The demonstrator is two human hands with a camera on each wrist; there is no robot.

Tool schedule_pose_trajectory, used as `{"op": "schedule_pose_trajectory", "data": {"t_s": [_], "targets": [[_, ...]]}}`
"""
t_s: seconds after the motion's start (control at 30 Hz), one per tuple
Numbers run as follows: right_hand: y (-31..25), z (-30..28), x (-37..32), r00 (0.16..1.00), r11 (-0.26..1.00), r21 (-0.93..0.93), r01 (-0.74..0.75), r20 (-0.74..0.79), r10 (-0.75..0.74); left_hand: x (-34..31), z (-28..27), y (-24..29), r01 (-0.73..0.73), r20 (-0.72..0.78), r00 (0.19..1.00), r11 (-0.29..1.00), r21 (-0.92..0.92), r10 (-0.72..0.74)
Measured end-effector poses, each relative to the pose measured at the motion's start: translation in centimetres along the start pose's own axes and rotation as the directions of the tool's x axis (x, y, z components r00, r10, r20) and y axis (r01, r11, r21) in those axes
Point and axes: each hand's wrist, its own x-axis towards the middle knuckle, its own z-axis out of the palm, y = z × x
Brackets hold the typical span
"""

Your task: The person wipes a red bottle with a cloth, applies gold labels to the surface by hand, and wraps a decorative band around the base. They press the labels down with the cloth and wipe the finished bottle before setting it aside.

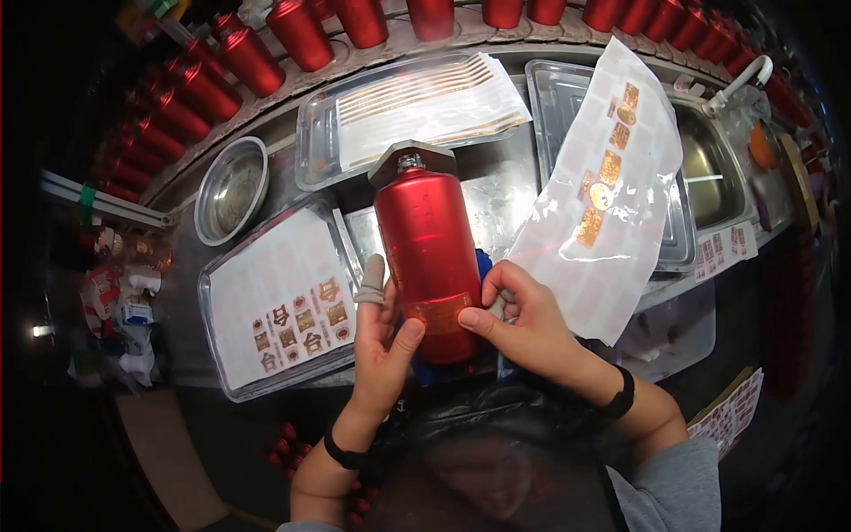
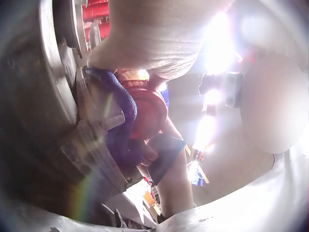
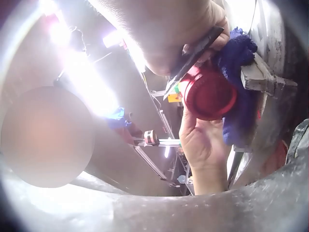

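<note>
A red bottle (image 1: 425, 230) lies tilted in front of me, its open metallic neck pointing away and its base toward me. Across its lower side runs a band-shaped decal (image 1: 441, 312). My left hand (image 1: 381, 355) holds the bottle's left side, thumb near the decal; a pale cover wraps one finger. At the other side, my right hand (image 1: 532, 324) has its thumb on the decal's right end. Its curled fingers grip a dark flat scraper (image 3: 193, 60), seen in the right wrist view. Blue cloth (image 3: 236, 111) on a bracket lies against the bottle.
A left tray (image 1: 213, 341) holds a decal sheet; a back tray (image 1: 310, 146) holds striped sheets. At right, a large clear decal sheet (image 1: 567, 266) overlaps another tray (image 1: 554, 80). A metal bowl (image 1: 204, 204), a sink (image 1: 720, 191) and rows of red bottles (image 1: 253, 62) surround them.
</note>
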Motion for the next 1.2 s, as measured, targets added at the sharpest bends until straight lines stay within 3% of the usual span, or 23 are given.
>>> {"op": "schedule_pose_trajectory", "data": {"t_s": [0.3,0.4,0.5,0.6,0.7,0.83,0.93,0.97,1.07,1.13,1.17,1.2], "targets": [[0.1,0.1,0.2,1.0,0.999,0.037,0.029,0.001,-0.029,0.1,0.2,0.3,-0.005,0.013,1.0,0.999,-0.037,0.005],[0.7,0.2,0.4,1.0,0.978,0.206,-0.016,0.013,0.014,0.1,0.4,0.4,-0.002,0.0,1.0,0.998,-0.058,0.002],[0.3,0.1,0.4,0.999,0.999,-0.003,0.047,-0.003,-0.047,0.0,0.3,0.2,0.005,-0.012,1.0,0.997,-0.075,-0.006],[0.1,0.1,0.4,1.0,1.0,0.01,0.015,0.0,-0.015,0.1,0.5,0.2,0.004,-0.014,1.0,0.996,-0.091,-0.005],[0.9,0.3,0.5,0.999,0.993,0.111,0.041,-0.008,-0.041,0.1,0.5,0.2,-0.011,-0.003,1.0,0.998,-0.069,0.011],[0.9,-1.0,0.6,0.984,0.936,0.321,-0.141,-0.06,0.169,0.0,0.2,0.2,-0.016,0.016,1.0,0.999,-0.052,0.017],[1.8,-2.4,1.2,0.948,0.74,0.667,-0.093,-0.168,0.27,-0.1,-0.2,0.6,0.053,0.032,0.998,0.99,-0.134,-0.049],[1.4,-2.7,0.9,0.943,0.651,0.747,-0.138,-0.102,0.316,-0.2,-0.2,0.7,0.046,0.026,0.999,0.991,-0.122,-0.044],[-3.5,-0.8,-0.8,0.985,0.873,0.473,-0.118,-0.053,0.161,-0.2,-0.1,0.8,0.02,0.023,1.0,0.998,-0.062,-0.018],[-4.6,1.3,-1.2,0.974,0.976,0.09,0.201,-0.127,-0.189,-0.3,-0.1,0.7,-0.025,0.033,0.999,1.0,0.003,0.025],[-4.5,1.8,-0.5,0.9,0.893,-0.144,0.426,-0.033,-0.435,-0.3,0.0,0.6,-0.017,0.03,0.999,1.0,-0.025,0.017],[-4.6,2.7,-0.1,0.841,0.803,-0.284,0.524,0.024,-0.541,-0.3,0.0,0.5,-0.01,0.023,1.0,0.998,-0.054,0.011]]}}
